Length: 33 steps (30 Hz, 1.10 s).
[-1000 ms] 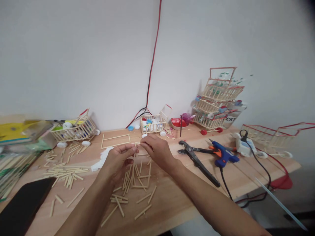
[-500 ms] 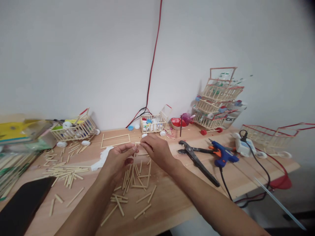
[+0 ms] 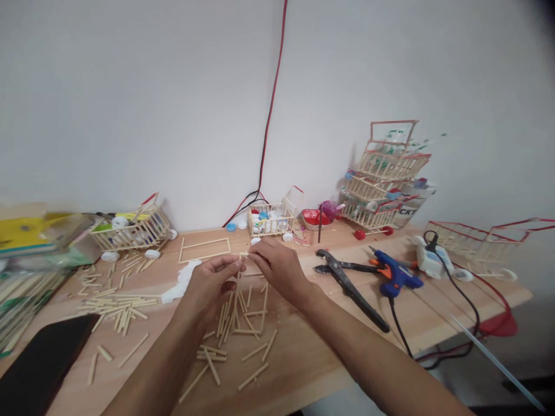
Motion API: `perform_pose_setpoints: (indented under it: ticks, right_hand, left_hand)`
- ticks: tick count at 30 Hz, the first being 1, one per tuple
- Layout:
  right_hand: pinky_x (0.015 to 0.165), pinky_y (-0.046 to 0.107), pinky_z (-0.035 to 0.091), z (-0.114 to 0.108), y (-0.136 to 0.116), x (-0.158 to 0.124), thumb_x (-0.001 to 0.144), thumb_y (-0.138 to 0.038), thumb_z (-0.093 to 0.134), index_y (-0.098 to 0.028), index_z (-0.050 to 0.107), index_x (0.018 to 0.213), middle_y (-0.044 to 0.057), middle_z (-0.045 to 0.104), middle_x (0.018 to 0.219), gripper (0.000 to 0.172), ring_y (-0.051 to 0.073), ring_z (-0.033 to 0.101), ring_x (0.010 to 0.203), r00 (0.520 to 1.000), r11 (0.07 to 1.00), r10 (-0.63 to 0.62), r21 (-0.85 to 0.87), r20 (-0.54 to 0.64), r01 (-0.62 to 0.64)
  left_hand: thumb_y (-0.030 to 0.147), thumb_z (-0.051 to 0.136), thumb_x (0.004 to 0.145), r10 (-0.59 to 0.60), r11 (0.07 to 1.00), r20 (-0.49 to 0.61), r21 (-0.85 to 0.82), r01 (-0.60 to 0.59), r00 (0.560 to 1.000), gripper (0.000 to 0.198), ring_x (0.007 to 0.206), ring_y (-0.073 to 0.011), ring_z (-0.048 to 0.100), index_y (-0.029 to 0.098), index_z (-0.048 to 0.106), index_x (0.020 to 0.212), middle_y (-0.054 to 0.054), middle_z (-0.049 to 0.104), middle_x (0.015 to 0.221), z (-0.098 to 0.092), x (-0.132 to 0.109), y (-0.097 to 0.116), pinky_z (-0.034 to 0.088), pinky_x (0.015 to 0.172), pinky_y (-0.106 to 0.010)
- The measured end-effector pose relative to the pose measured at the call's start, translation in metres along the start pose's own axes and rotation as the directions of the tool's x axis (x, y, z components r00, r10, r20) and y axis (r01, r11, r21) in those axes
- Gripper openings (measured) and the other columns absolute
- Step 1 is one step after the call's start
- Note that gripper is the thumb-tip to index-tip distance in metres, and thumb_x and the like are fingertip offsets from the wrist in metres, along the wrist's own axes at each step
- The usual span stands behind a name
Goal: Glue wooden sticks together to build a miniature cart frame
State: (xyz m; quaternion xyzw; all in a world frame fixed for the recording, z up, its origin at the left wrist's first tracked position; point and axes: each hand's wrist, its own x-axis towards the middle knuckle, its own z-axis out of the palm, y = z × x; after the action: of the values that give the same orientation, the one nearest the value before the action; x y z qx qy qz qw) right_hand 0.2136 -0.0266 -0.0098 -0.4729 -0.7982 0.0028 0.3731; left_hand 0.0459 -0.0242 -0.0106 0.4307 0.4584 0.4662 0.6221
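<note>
My left hand pinches a short pale wooden stick between thumb and fingertips. From the other side, my right hand closes its fingers at the stick's right end. Below both hands is a rectangular frame of thin wooden sticks, its upper part partly covered by the fingers; I cannot tell if it is held or lies on the table. Several loose short sticks lie inside and around this frame. A second stick frame lies flat behind my left hand, close to a crumpled white tissue.
Pliers and a blue glue gun lie at right. Small stick carts stand along the wall, with a stack of them at back right. A red bowl sits behind. A black phone-like slab lies front left.
Both hands keep their pinch on the short stick, with only a slight shift of the fingers. The whole view has moved a little.
</note>
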Motion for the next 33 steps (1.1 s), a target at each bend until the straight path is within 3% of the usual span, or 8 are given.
perform_pose_setpoints:
  ticks: [14, 33]
  right_hand:
    - [0.072, 0.022, 0.039, 0.0005, -0.0006, 0.0002, 0.094, -0.027, 0.047, -0.02, 0.062, 0.089, 0.002, 0.06, 0.087, 0.017, 0.013, 0.056, 0.083, 1.0, 1.0, 0.008, -0.002, 0.009, -0.008]
    - [0.076, 0.024, 0.04, -0.0001, 0.0026, 0.0021, 0.092, -0.025, 0.05, -0.021, 0.065, 0.091, 0.003, 0.064, 0.088, 0.015, 0.014, 0.057, 0.086, 1.0, 0.998, 0.017, 0.058, -0.003, -0.017]
  left_hand:
    - [0.037, 0.079, 0.059, 0.007, 0.999, -0.025, 0.032, -0.007, 1.0, 0.031, 0.057, -0.0079, 0.051, 0.017, 0.071, 0.081, -0.002, 0.066, 0.074, 0.0016, -0.0033, 0.0002, 0.035, 0.051, -0.02]
    - [0.037, 0.079, 0.06, 0.011, 0.999, -0.011, 0.047, -0.01, 1.0, 0.031, 0.058, -0.0083, 0.052, 0.016, 0.071, 0.082, -0.002, 0.065, 0.075, 0.0027, -0.0026, 0.002, 0.036, 0.052, -0.02]
